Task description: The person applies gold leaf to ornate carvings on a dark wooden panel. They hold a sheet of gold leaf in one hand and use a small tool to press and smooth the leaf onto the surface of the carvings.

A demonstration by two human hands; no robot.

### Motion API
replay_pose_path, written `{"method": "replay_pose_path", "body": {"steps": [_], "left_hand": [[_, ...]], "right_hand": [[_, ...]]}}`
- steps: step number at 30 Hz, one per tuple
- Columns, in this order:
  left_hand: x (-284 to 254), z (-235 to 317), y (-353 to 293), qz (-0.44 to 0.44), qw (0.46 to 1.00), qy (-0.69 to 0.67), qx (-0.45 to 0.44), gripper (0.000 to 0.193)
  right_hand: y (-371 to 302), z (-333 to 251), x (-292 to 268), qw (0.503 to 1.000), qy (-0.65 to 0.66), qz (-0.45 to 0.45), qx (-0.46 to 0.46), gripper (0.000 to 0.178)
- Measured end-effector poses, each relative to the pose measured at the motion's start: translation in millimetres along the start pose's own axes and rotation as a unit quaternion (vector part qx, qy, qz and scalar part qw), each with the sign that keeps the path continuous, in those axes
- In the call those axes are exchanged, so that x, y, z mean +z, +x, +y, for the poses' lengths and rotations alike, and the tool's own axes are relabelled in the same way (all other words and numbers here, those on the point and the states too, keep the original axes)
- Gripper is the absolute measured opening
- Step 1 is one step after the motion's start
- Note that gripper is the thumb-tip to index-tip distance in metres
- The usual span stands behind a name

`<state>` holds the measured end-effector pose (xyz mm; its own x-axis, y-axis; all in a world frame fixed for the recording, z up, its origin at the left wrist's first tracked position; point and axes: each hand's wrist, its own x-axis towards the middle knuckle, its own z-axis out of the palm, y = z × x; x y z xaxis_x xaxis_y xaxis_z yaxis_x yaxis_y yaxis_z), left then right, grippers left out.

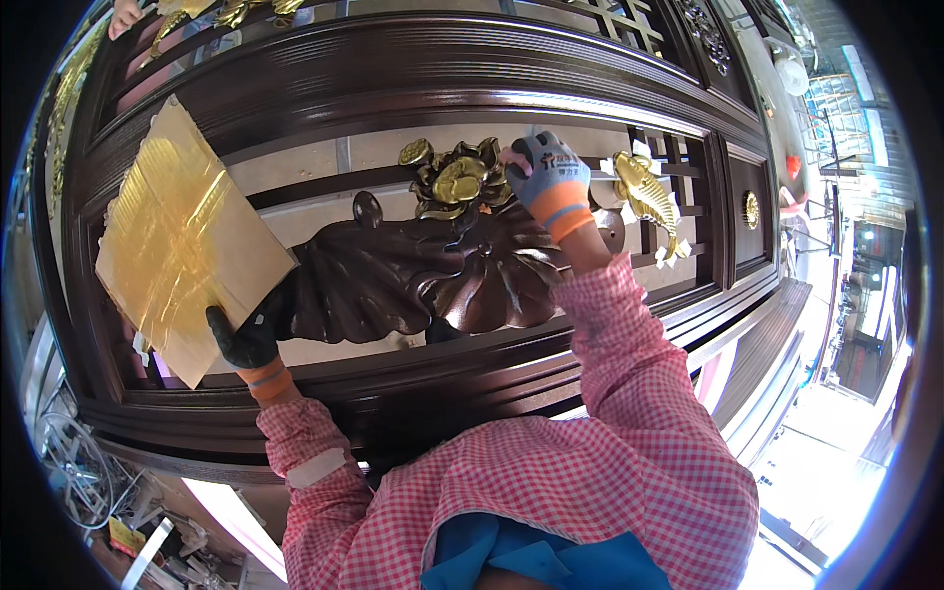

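Note:
My left hand (248, 346), in a dark glove with an orange cuff, grips the lower corner of a tan cardboard sheet (182, 241) streaked with gold paint. Its thumb lies over the sheet's edge. At the right side of a carved gold lotus flower (458, 180) is my right hand (553, 175), gloved in grey with an orange cuff. Its fingers are drawn together, and something small and pink shows at their tips; what it is cannot be made out. Below the flower spread dark brown carved lotus leaves (393, 273), with a small dark bud (368, 209) beside them.
A gold carved fish (645, 192) with white tape scraps around it sits right of my right hand. The dark wooden frame (423, 59) surrounds the carvings. Another person's hand (125, 17) shows at the upper left. Coiled hoses (84, 467) lie at the lower left.

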<state>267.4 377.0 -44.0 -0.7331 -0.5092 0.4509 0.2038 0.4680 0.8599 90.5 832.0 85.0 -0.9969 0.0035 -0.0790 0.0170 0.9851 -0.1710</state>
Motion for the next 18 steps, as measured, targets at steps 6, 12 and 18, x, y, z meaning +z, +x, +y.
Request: {"method": "replay_pose_path", "body": {"steps": [6,12,18], "left_hand": [[-2.3,6.1,8.1,0.055,0.935,-0.268,-0.225,0.062],[-1.6,21.3,9.1,0.017,0.984,-0.138,-0.111,0.057],[0.6,15.2,4.2,0.038,0.939,-0.281,-0.195,0.062]], "right_hand": [[-16.7,-17.8,-15.9,0.993,-0.048,-0.103,-0.043,0.025],[-40.0,-42.0,-21.3,0.984,-0.04,-0.157,-0.079,0.033],[-27.2,-12.8,-9.0,0.988,-0.127,-0.053,-0.069,0.03]]}}
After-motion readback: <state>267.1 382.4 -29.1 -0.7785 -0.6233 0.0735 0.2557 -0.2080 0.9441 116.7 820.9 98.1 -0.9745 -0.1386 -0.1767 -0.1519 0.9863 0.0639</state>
